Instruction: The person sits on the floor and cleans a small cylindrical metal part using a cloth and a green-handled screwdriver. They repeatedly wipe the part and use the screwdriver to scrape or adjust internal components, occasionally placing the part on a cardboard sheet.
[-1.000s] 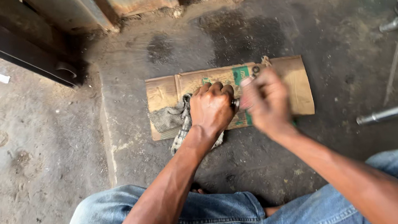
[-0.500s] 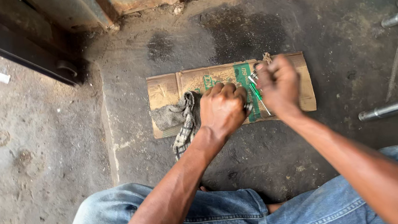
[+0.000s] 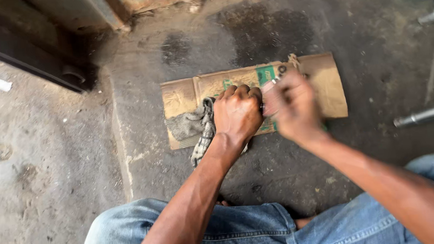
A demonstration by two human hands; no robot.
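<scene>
Rag (image 3: 192, 127), grey and checked, crumpled, lies on the left end of the cardboard (image 3: 329, 83), partly under the left hand (image 3: 237, 114), which is a tight fist, fingers curled together on something hidden. Right hand (image 3: 293, 107) just beside it is motion-blurred; fingers seem closed on a small pale tool (image 3: 269, 85), grip unclear.

We see matt, creased brown cardboard (image 3: 329, 83) w/ worn print, a rough woven cloth rag (image 3: 191, 127), grainy stained concrete floor (image 3: 50, 194), dull metal pipe (image 3: 431, 113), frayed blue denim jeans (image 3: 184, 229).
</scene>
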